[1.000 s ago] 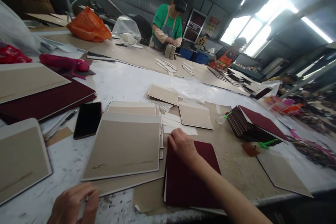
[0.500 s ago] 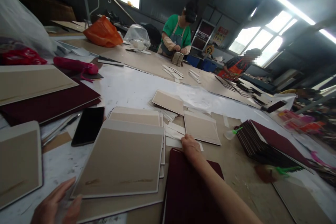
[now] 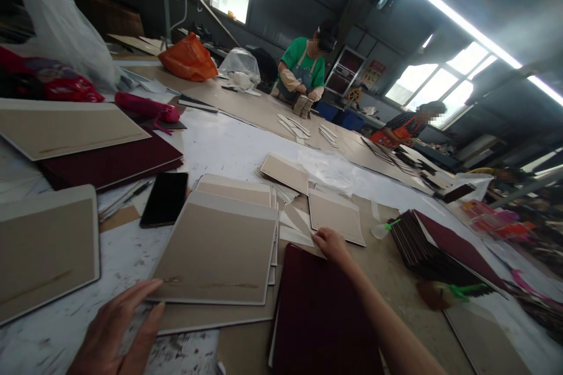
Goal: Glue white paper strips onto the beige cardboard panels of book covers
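Note:
My left hand (image 3: 118,322) is at the lower left corner of a beige panel (image 3: 220,252) with a pale border, its thumb and fingers apart near the corner. That panel tops a loose stack of similar panels. My right hand (image 3: 332,244) has its fingers pinched together at the end of a thin white strip (image 3: 299,221). More white strips lie beneath it, beside the stack. Under my right forearm rests a dark maroon panel (image 3: 321,310). Just beyond the right hand lies another beige panel (image 3: 338,215).
A black phone (image 3: 165,199) and a pen (image 3: 143,187) lie left of the stack. At right are a maroon panel stack (image 3: 453,246), a small green-tipped bottle (image 3: 383,228) and a green-handled brush (image 3: 448,293). A co-worker in green (image 3: 303,70) works across the table.
The view has shifted slightly. My left hand has come up and further over the panel corner. My right hand has moved slightly right, and the white strip by its fingers now lies at a steeper angle.

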Tool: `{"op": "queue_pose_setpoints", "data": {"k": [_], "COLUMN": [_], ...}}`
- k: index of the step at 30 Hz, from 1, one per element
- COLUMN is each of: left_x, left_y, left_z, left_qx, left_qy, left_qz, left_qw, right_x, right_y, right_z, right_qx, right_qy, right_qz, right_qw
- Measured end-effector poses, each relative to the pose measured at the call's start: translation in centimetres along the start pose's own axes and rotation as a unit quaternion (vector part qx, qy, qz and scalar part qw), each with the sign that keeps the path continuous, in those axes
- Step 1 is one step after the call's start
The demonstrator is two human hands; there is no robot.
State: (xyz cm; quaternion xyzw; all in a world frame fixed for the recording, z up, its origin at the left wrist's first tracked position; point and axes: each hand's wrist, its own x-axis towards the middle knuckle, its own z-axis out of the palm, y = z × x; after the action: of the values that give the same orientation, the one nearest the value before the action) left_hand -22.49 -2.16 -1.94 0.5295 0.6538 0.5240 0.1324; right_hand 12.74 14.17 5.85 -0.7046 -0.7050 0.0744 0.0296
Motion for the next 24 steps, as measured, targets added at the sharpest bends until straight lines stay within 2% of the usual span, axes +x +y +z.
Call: {"op": "queue_pose_setpoints", "data": {"k": [1,3,5,6,7,8,9,10,11,12,13,14,17,19,21,24], "left_x": [-0.1,-0.1,0.5,0.9,1.3,1.6,1.9,1.9,1.9,1.7,1.3,0.9,-0.4,-1.1,-1.8,-2.7], "left_y": [1.5,4.0,6.6,8.1,9.5,11.0,12.4,13.5,14.3,14.9,15.1,15.1,14.1,13.5,13.1,13.1], "left_z": [0.3,1.5,3.1,4.0,4.9,5.8,6.6,7.3,7.8,8.2,8.4,8.6,8.4,8.0,7.6,6.9], "left_qx": [-0.025,-0.090,-0.170,-0.211,-0.265,-0.330,-0.397,-0.452,-0.489,-0.510,-0.516,-0.511,-0.475,-0.444,-0.391,-0.284], "left_qy": [-0.019,-0.097,-0.205,-0.240,-0.284,-0.294,-0.319,-0.338,-0.338,-0.331,-0.317,-0.303,-0.303,-0.318,-0.328,-0.344], "left_qz": [-0.023,-0.047,-0.081,-0.130,-0.190,-0.251,-0.295,-0.319,-0.333,-0.342,-0.347,-0.353,-0.357,-0.344,-0.301,-0.195], "left_qw": [0.999,0.990,0.960,0.939,0.902,0.861,0.809,0.762,0.732,0.717,0.716,0.723,0.745,0.764,0.806,0.874], "right_x": [-0.2,-1.0,-2.4,-3.5,-4.7,-6.1,-7.5,-9.0,-10.4,-11.7,-12.8,-13.7,-15.1,-15.3,-15.3,-15.4], "right_y": [0.0,-0.3,-1.2,-1.8,-2.5,-3.2,-3.9,-4.6,-5.2,-5.8,-6.2,-6.6,-7.3,-7.8,-8.3,-8.9], "right_z": [-0.6,-1.8,-3.0,-3.4,-3.5,-3.4,-3.2,-2.7,-2.1,-1.6,-1.1,-0.7,-0.4,-0.7,-0.9,-0.6], "right_qx": [0.023,0.066,0.100,0.122,0.162,0.218,0.292,0.371,0.438,0.486,0.507,0.512,0.499,0.512,0.546,0.612], "right_qy": [0.003,0.016,0.027,0.021,0.003,-0.027,-0.067,-0.110,-0.147,-0.176,-0.190,-0.191,-0.155,-0.139,-0.134,-0.121], "right_qz": [0.000,-0.004,-0.017,-0.028,-0.037,-0.044,-0.047,-0.043,-0.035,-0.027,-0.023,-0.025,-0.043,-0.043,-0.018,0.040], "right_qw": [1.000,0.998,0.995,0.992,0.986,0.975,0.953,0.921,0.886,0.856,0.841,0.837,0.852,0.847,0.827,0.781]}}
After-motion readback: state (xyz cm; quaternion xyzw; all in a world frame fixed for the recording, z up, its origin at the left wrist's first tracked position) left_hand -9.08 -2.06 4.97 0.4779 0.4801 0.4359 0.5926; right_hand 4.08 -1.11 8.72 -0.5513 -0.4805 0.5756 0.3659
